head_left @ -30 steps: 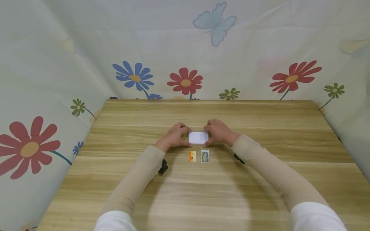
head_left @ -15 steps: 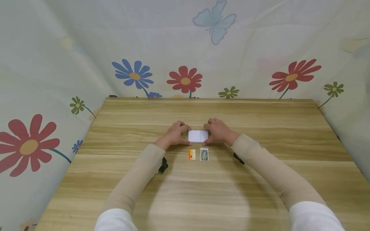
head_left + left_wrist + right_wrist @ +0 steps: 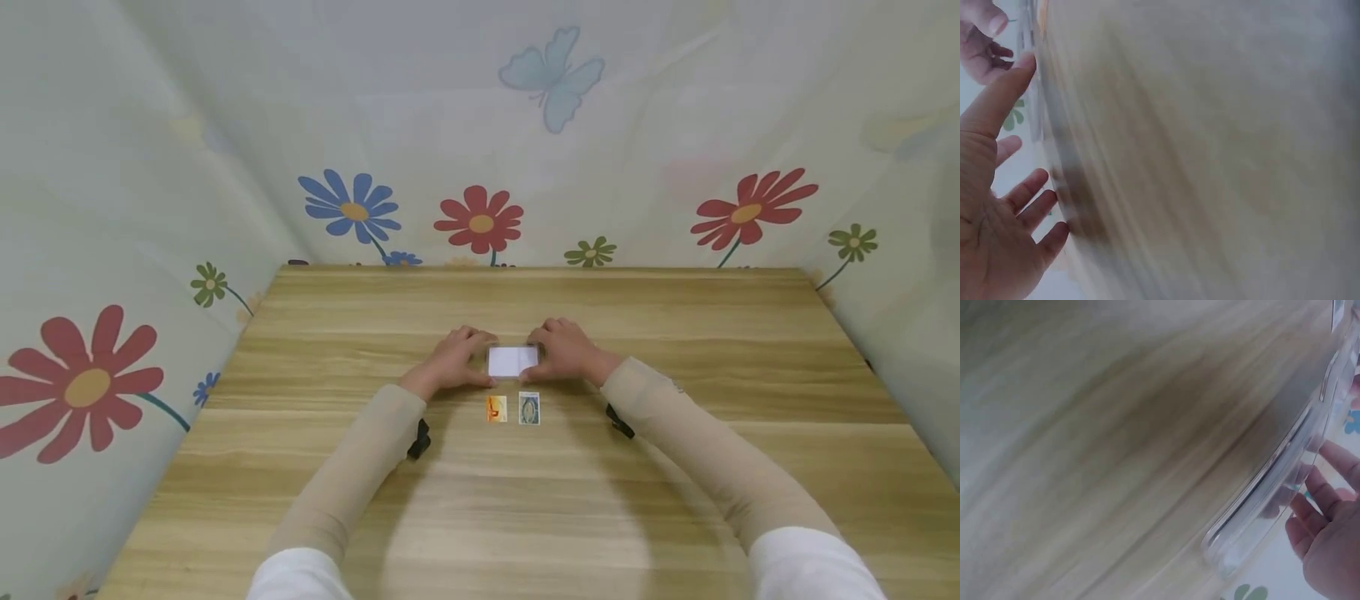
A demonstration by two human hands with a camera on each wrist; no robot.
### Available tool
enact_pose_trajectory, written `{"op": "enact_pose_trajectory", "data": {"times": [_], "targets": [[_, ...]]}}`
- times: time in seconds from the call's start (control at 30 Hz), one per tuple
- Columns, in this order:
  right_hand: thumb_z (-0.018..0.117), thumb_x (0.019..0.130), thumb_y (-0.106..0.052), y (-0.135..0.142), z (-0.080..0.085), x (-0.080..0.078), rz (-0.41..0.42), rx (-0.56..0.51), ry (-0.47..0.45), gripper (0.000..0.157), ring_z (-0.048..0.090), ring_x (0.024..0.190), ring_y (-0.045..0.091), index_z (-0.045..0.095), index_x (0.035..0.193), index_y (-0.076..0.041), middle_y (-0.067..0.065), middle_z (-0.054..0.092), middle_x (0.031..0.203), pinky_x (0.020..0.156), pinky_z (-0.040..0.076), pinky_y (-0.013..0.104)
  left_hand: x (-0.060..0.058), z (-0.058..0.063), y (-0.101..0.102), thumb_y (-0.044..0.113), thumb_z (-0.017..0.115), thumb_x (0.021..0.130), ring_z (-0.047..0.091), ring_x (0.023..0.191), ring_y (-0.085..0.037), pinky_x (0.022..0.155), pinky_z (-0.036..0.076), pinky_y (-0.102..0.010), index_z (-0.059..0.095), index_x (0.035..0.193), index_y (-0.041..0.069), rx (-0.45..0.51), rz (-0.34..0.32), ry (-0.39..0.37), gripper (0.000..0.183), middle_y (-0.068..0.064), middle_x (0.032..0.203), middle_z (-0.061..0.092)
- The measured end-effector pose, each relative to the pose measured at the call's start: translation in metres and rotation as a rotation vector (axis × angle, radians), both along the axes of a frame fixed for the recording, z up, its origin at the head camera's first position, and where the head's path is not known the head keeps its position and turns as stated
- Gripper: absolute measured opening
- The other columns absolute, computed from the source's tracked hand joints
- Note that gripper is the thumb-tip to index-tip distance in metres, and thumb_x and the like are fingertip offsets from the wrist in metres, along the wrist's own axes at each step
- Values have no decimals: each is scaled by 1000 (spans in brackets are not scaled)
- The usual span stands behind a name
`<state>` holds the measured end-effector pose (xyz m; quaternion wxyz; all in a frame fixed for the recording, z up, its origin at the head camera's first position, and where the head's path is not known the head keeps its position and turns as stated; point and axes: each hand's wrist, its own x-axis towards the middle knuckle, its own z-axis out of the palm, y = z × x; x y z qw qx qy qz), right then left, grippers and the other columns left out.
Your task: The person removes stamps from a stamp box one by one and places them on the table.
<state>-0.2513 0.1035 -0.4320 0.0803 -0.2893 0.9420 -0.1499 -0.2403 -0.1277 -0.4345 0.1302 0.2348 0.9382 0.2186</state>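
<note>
Clear case point(image 3: 513, 362) between inward-angled left hand point(image 3: 453, 358) and right hand point(image 3: 566, 350), each grip half-closed round one end

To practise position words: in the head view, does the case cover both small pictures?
No, the orange picture and blue-green picture show whole, clear of the case.

White-faced clear case point(image 3: 512, 362), orange-yellow card point(image 3: 497, 408), white-bordered blue-grey card point(image 3: 528, 408), brown wood-grain table point(image 3: 517, 500), flowered white backdrop point(image 3: 645, 133)
</note>
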Motion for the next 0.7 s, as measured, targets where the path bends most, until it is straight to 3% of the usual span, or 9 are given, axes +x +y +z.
{"op": "enact_pose_trajectory", "data": {"times": [0.13,0.33,0.7], "targets": [[68,72,-55,8,4,2,-19,-56,-39,71,47,108,30,55,122,-6,15,55,119,94,36,47,2,0,3,45,76,70,38,118,-25,102,33,-43,38,139,19,33,12,-33,83,-11,131,40],[70,74,-49,24,17,2,-64,-118,-54,71,43,119,35,52,127,-6,17,51,128,101,31,53,-2,2,12,46,75,71,37,117,-24,103,34,-42,39,138,17,61,0,13,82,-9,130,41],[68,79,-40,52,27,3,-70,-149,-40,63,43,119,37,51,127,-3,20,50,127,101,30,55,0,15,29,44,73,74,35,128,-26,108,28,-43,35,139,11,19,-9,32,83,-11,139,39]]}}
